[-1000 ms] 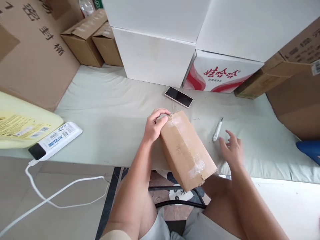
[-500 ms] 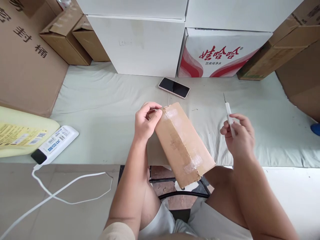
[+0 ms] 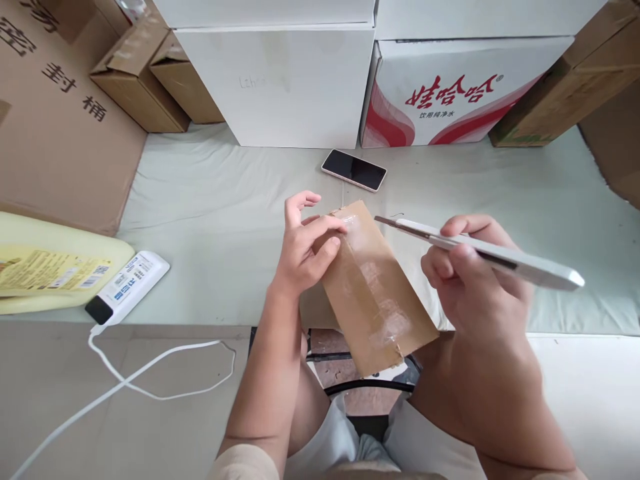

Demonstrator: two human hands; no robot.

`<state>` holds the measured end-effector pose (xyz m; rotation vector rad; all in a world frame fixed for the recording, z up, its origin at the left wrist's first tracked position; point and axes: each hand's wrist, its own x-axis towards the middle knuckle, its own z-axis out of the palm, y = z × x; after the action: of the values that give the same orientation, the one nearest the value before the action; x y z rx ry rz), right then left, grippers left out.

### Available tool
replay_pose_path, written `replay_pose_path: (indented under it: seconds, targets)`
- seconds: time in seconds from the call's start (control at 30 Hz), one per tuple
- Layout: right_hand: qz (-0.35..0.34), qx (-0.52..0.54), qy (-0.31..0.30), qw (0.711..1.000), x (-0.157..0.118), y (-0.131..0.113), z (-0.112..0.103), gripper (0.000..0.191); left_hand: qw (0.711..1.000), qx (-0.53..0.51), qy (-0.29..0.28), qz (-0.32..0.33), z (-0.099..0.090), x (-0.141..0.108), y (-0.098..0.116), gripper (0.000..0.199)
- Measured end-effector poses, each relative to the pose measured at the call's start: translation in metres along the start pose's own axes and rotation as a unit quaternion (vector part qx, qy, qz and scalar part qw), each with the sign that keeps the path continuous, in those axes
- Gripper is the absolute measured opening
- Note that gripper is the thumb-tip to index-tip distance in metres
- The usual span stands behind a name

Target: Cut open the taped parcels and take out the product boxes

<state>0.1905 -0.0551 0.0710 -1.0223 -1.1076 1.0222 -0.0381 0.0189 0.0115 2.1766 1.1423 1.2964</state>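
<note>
Left hand (image 3: 307,257) touching cardboard box (image 3: 373,293), right hand (image 3: 480,287) holding utility knife (image 3: 545,270)

On the far left, a yellow container (image 3: 60,257) is lying beside a white device (image 3: 131,285) with a black end. The left hand is resting its loosely spread fingers on the taped top of the cardboard box, which is lying slanted on the green cloth (image 3: 215,227) — its near end jutting past the edge. A phone (image 3: 354,170) is lying just beyond. The right hand is pinching the utility knife between thumb and fingers — its tip is pointing left.
</note>
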Motion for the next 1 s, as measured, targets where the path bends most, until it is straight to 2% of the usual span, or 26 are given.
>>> replay_pose_path:
  seconds: [0.1, 0.2, 0.3, 0.53, 0.7, 0.83, 1.0]
  targets:
    - [0.005, 0.002, 0.03, 1.0, 0.0, 0.004, 0.008, 0.021, 1.0, -0.017, 0.005, 0.001, 0.001, -0.001, -0.007, 0.038]
    - [0.041, -0.004, 0.0, 0.999, 0.002, 0.005, 0.013, 0.02, 0.998, -0.063, 0.022, -0.015, 0.006, -0.003, -0.014, 0.047]
    - [0.071, -0.025, -0.011, 0.997, 0.005, 0.005, 0.016, 0.027, 0.993, -0.115, 0.028, -0.028, 0.011, -0.004, -0.019, 0.052]
    - [0.082, -0.088, -0.02, 0.992, 0.008, 0.007, 0.019, 0.033, 0.988, -0.146, 0.024, -0.037, 0.012, -0.004, -0.02, 0.049]
    - [0.088, -0.117, -0.057, 0.988, 0.015, 0.016, 0.016, 0.036, 0.987, -0.152, 0.038, -0.023, 0.013, -0.005, -0.02, 0.045]
    - [0.073, -0.15, -0.07, 0.983, 0.018, 0.02, 0.015, 0.031, 0.98, -0.171, 0.036, -0.093, 0.014, -0.005, -0.016, 0.041]
    - [0.042, -0.131, -0.031, 0.99, 0.01, 0.021, 0.011, 0.027, 0.972, -0.17, 0.046, -0.153, 0.016, -0.004, -0.009, 0.038]
